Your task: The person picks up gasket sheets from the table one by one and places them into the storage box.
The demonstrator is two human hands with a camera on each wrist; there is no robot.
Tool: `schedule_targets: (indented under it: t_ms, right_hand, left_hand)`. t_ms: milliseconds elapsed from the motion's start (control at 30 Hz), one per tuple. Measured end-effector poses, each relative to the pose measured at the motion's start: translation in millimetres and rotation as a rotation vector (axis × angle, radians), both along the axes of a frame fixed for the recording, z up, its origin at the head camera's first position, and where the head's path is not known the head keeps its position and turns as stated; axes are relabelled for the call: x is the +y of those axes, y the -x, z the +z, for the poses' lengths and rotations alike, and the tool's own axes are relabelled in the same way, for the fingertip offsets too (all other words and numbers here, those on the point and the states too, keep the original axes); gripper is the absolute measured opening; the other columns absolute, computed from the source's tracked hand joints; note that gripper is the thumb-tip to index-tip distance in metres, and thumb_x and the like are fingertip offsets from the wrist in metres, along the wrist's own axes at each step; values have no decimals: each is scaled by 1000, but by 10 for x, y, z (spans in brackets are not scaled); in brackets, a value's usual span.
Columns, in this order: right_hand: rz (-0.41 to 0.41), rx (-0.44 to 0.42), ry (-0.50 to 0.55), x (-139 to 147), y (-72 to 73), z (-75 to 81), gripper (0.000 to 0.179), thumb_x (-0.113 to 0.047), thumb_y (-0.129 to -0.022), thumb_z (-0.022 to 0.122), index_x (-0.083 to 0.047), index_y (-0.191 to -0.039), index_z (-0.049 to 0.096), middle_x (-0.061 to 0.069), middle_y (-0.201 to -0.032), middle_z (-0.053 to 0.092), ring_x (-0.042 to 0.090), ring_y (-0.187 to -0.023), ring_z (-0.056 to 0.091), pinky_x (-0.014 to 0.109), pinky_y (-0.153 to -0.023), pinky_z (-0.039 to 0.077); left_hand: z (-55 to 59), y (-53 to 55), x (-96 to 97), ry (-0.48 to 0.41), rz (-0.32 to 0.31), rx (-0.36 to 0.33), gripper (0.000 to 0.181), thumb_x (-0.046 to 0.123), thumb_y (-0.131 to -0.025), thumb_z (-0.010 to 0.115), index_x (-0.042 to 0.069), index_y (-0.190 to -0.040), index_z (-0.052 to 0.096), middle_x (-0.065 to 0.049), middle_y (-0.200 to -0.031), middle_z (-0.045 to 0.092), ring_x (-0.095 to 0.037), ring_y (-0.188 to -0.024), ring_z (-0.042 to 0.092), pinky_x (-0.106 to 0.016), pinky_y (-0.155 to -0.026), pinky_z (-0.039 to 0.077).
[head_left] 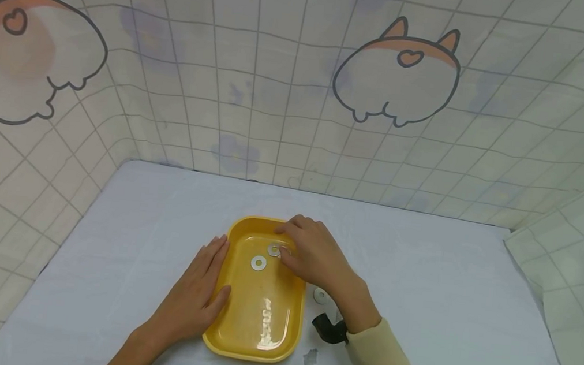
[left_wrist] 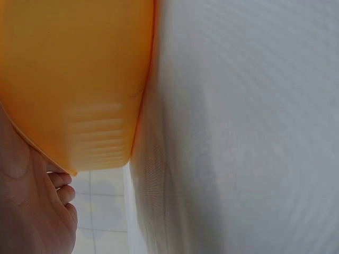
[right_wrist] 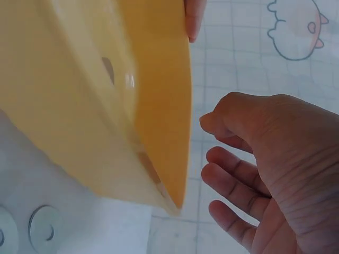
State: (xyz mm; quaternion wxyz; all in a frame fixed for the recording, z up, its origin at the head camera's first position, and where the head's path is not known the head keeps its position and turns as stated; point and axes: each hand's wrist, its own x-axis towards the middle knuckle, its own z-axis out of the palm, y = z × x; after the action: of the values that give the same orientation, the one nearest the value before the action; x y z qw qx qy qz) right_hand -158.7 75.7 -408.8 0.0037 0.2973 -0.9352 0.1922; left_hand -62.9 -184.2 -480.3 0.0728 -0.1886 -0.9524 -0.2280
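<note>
A yellow plastic tray (head_left: 254, 312) lies on the white-covered table. My left hand (head_left: 193, 295) rests along its left rim with fingers extended; in the left wrist view the palm (left_wrist: 32, 201) lies against the tray's outer wall. Over the tray's far right corner hovers my right hand (head_left: 314, 251), its fingers loosely bent. In the right wrist view the thumb and fingers of that hand (right_wrist: 275, 159) stand apart with nothing between them. Flat ring washers lie inside the tray, one washer (head_left: 259, 262) in plain sight and another washer (head_left: 273, 250) close to the right thumb.
Beside the tray, under my right wrist, a washer (head_left: 321, 296) lies on the table, and the right wrist view shows two washers (right_wrist: 45, 229) there. A grey patch (head_left: 310, 358) marks the cloth nearby. A tile-patterned curtain (head_left: 289, 89) surrounds the table's far side.
</note>
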Motion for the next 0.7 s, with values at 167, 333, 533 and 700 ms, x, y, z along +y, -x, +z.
schedule_targets:
  t_ms: [167, 333, 533, 700]
  right_hand:
    - [-24, 13, 38, 139, -75, 14, 30, -23, -97, 73, -11, -124, 75, 5, -120, 73, 24, -106, 66, 44, -101, 57]
    - [-65, 17, 74, 269, -164, -4, 30, -22, -95, 75, -11, -122, 75, 6, -120, 74, 25, -107, 66, 45, -101, 57]
    - [-102, 14, 90, 381, -238, -69, 29, -24, -95, 78, -12, -122, 75, 3, -120, 74, 26, -111, 68, 47, -103, 58]
    - [-153, -22, 78, 445, -313, -123, 28, -25, -95, 77, -15, -122, 75, 1, -122, 73, 25, -113, 68, 46, -105, 58]
  left_hand:
    - [-6, 0, -1, -6, -2, 20, 79, 23, -102, 60, 0, -167, 22, -17, -175, 25, -37, -163, 26, -38, -139, 11]
    - [-14, 1, 0, -10, -6, 29, 79, 22, -102, 60, -1, -167, 22, -18, -175, 26, -38, -162, 27, -30, -138, 1]
    - [-20, 2, 0, -6, -4, 34, 79, 23, -102, 60, -1, -167, 22, -18, -175, 26, -37, -163, 26, -36, -139, 8]
    - [-13, 10, -3, -3, -9, 44, 79, 22, -102, 61, -1, -167, 22, -18, -175, 26, -37, -163, 26, -34, -139, 6]
